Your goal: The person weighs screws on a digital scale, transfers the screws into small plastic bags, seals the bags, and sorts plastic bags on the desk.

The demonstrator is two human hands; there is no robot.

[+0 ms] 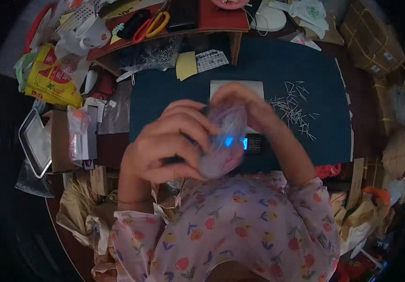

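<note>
A clear plastic bag [223,152] with something pinkish low inside hangs between my hands. My left hand [172,138] curls its fingers against the bag's left side, thumb near the bottom. At the top, my right hand [242,103] grips the gathered plastic from above and from the right. Behind the bag is a small digital scale [254,143] with a lit blue display, partly hidden; its pale plate [216,85] shows past my right hand. Thin whitish sticks [296,110] lie scattered to the right of the scale.
A dark green mat [165,94] covers the table. A red-brown shelf [212,23] spans the back. Beneath it lie yellow paper [186,66] and a checked note [212,61]. Left are a yellow bag [54,80] and a metal tray [35,143]; cardboard boxes [371,37] stand right.
</note>
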